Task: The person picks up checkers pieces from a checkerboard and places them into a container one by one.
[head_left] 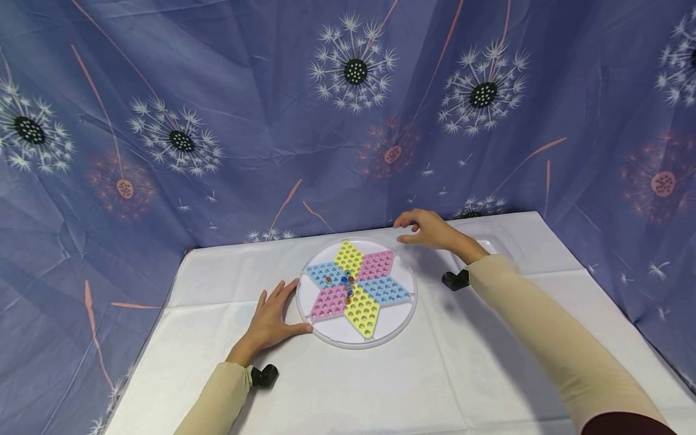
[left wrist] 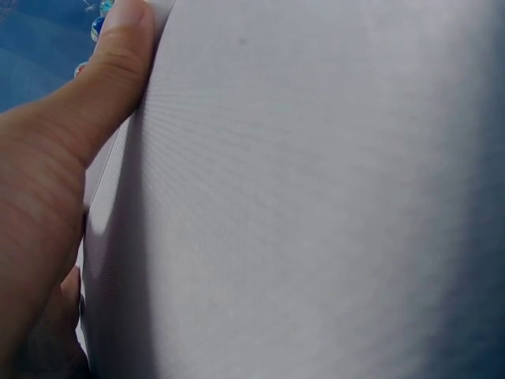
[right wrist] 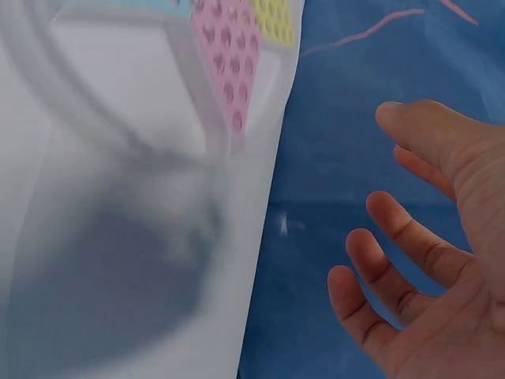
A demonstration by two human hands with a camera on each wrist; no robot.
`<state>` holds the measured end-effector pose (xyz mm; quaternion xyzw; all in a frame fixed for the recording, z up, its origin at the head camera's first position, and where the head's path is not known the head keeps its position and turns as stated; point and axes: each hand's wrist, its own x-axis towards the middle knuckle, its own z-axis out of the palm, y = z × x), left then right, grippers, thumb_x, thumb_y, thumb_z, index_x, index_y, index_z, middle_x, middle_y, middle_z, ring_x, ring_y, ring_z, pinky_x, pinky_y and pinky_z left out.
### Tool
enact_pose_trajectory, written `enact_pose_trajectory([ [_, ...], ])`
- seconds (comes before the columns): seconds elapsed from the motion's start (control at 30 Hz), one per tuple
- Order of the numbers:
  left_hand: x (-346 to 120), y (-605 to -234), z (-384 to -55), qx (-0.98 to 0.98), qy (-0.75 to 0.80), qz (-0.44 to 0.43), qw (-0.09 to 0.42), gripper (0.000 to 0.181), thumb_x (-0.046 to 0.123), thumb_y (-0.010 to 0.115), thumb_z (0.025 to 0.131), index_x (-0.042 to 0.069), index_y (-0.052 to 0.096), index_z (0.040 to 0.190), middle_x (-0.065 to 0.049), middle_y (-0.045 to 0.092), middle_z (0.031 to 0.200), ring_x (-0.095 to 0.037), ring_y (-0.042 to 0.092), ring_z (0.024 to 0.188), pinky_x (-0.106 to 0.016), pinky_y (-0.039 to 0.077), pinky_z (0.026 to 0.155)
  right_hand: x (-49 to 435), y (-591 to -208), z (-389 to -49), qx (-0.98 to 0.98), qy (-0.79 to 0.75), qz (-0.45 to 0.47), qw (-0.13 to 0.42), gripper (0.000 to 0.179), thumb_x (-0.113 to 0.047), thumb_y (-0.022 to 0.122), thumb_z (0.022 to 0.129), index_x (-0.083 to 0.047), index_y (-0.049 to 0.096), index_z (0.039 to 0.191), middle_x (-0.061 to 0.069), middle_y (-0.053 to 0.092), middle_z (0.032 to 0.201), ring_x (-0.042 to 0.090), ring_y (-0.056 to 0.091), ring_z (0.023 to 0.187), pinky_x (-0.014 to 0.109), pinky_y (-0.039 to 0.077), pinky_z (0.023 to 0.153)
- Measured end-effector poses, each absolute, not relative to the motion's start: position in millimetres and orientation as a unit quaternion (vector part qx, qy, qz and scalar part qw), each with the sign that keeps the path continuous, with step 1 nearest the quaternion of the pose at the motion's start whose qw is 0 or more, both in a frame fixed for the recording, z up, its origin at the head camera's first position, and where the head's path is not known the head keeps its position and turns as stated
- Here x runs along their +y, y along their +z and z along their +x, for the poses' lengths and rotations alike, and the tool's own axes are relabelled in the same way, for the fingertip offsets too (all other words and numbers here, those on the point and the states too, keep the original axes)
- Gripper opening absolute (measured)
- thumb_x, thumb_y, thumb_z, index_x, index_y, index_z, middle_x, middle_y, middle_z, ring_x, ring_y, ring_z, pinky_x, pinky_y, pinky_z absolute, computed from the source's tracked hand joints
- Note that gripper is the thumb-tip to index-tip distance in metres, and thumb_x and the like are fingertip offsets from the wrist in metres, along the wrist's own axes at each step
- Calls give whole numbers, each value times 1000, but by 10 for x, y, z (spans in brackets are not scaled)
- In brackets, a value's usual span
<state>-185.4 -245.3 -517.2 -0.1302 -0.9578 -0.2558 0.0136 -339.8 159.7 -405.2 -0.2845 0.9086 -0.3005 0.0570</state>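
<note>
A round white Chinese checkers board (head_left: pixel 321 241) with a yellow, pink and blue star of holes lies on the table. Several small glass marbles (head_left: pixel 348 279) sit around the star's middle, mostly in a cluster. My left hand (head_left: pixel 269 323) spreads its fingers along the board's left side, with the thumb touching the rim. In the left wrist view, the thumb (left wrist: pixel 110 71) hides part of the marbles (left wrist: pixel 98 28). Raised beyond the board's back right rim is my right hand (head_left: pixel 426 231). Its fingers (right wrist: pixel 387 221) bend loosely, apart from the board, with nothing between them.
A clear plastic tray or lid (head_left: pixel 502 241) stands at the table's back right, partly behind the right forearm. A white cloth (head_left: pixel 217 284) covers the table. Blue curtain fabric (head_left: pixel 261 121) with dandelion prints hangs along the back edge.
</note>
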Motion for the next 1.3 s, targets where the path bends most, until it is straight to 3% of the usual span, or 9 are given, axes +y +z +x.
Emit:
enact_pose_trajectory([
  [0.6,-2449,-5140,-1839,-958,-255,-131,18,117,67,80,62,18,29,155,-12,34,156,-33,22,147,-59,4,118,950,-4324,-3369,876,-339,-332,91,29,-21,73,89,-18,67,116,16,60,120,34,60,106,42,54,87],
  [0.77,-2442,-5145,-1842,-958,-254,-133,18,116,67,80,62,18,29,155,-13,33,156,-33,22,146,-59,4,118,837,-4398,-3365,867,-352,-336,111,32,-17,74,88,-12,67,119,19,58,121,36,58,109,43,53,88],
  [1.0,-2442,-5151,-1850,-957,-256,-132,17,116,66,80,63,18,28,155,-13,32,156,-33,21,147,-58,3,118,690,-4478,-3342,866,-349,-331,133,31,-17,73,88,-14,70,119,10,61,121,29,60,102,38,54,83],
  [1.3,-2433,-5159,-1840,-957,-257,-131,17,117,67,80,62,18,29,155,-12,33,156,-33,21,147,-58,3,118,587,-4534,-3278,867,-319,-355,145,29,-14,73,89,-18,72,117,12,58,118,24,58,96,34,52,81],
])
